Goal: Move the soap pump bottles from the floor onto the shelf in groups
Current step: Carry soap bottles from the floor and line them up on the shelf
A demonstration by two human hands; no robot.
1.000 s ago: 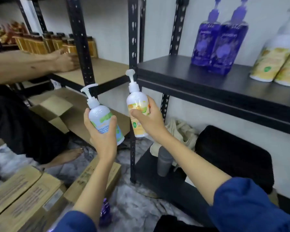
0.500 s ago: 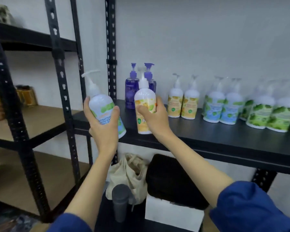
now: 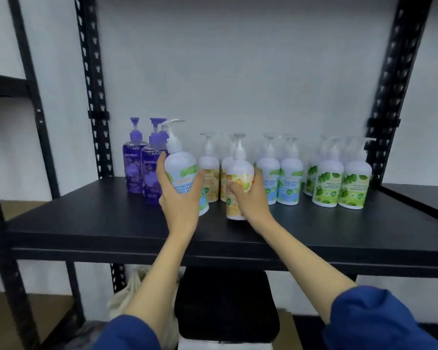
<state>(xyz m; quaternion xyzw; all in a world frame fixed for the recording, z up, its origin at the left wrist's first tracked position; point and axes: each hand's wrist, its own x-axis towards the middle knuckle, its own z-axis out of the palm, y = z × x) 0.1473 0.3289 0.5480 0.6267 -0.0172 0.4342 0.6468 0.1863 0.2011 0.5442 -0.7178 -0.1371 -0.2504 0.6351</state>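
Head view: two hands hold soap bottles over a black shelf (image 3: 86, 223) by a white wall (image 3: 238, 72).
Left hand (image 3: 181, 200) grips a blue bottle (image 3: 181, 165), lifted and tilted. Right hand (image 3: 250, 198) grips a yellow bottle (image 3: 238, 178), its base on the shelf or just above it. Purple bottles (image 3: 134, 168), yellow, blue and green bottles (image 3: 339, 183) stand in a row behind.

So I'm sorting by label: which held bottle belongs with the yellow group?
The yellow-labelled bottle in the right hand; the left hand holds a blue-and-green one.
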